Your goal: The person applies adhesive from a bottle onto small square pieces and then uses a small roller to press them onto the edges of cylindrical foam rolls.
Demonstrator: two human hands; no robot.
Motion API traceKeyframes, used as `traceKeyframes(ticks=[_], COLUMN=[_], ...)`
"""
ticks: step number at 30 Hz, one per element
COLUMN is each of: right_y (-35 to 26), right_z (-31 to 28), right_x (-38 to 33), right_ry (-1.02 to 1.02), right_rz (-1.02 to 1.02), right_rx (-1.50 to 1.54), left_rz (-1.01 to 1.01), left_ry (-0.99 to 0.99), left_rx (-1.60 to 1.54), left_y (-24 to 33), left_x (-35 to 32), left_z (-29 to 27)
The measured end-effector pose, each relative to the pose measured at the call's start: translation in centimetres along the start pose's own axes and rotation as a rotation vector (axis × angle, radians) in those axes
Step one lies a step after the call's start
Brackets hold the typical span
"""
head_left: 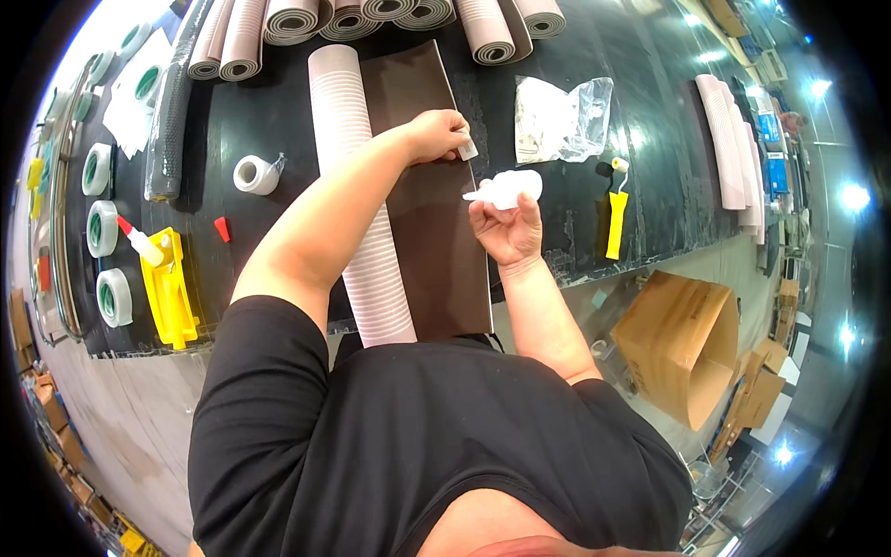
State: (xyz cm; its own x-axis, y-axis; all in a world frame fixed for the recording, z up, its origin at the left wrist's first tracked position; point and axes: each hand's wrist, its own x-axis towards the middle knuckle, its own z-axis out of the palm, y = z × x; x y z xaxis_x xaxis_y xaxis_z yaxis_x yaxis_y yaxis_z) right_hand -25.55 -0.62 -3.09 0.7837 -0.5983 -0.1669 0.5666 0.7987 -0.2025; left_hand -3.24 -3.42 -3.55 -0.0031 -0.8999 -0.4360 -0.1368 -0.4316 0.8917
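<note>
My right hand [510, 234] grips a white squeeze bottle [516, 188] lying nearly sideways, its narrow nozzle pointing left over the mat's edge. Bent across the mat, my left arm ends in my left hand [434, 136], whose fingers pinch a small whitish piece [468, 148] at the mat's right edge. Below both hands lies a partly unrolled mat [427, 232], its flat part dark brown. The pale pink ribbed roll [345, 111] of that mat runs along its left side, partly covered by my left forearm.
Several rolled mats [297, 20] line the far edge; more rolls [722, 139] lie right. Around the mat are a clear plastic bag [562, 121], yellow-handled roller [616, 223], white film roll [256, 174], red cap [223, 229], yellow tray [169, 292] and tape rolls [113, 297]. A cardboard box [664, 334] stands lower right.
</note>
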Motion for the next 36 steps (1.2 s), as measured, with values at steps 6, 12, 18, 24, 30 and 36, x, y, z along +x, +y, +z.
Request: traceKeyframes(ticks=[6, 12, 18, 24, 30, 36], right_y=[-0.3, 1.2, 2.1, 1.3, 0.9, 0.8], right_z=[-0.1, -1.1, -1.3, -1.2, -0.8, -1.4], right_x=[0.5, 0.6, 0.5, 0.2, 0.5, 0.8], right_ry=[0.042, 0.246, 0.306, 0.362, 0.261, 0.208], right_rz=[-0.067, -0.242, -0.349, -0.336, -0.249, -0.294], right_rx=[-0.119, -0.459, -0.668, -0.561, -0.37, -0.579], left_rz=[0.01, 0.042, -0.009, -0.024, -0.018, 0.011], left_ry=[-0.027, -0.035, -0.048, -0.056, -0.054, -0.045], left_rx=[0.077, -0.038, -0.027, -0.036, -0.002, 0.01], left_y=[0.3, -0.6, -0.5, -0.1, 0.0, -0.3], left_x=[0.0, 0.5, 0.4, 0.1, 0.2, 0.5], left_z=[-0.3, -0.6, -0.7, -0.7, -0.6, -0.7])
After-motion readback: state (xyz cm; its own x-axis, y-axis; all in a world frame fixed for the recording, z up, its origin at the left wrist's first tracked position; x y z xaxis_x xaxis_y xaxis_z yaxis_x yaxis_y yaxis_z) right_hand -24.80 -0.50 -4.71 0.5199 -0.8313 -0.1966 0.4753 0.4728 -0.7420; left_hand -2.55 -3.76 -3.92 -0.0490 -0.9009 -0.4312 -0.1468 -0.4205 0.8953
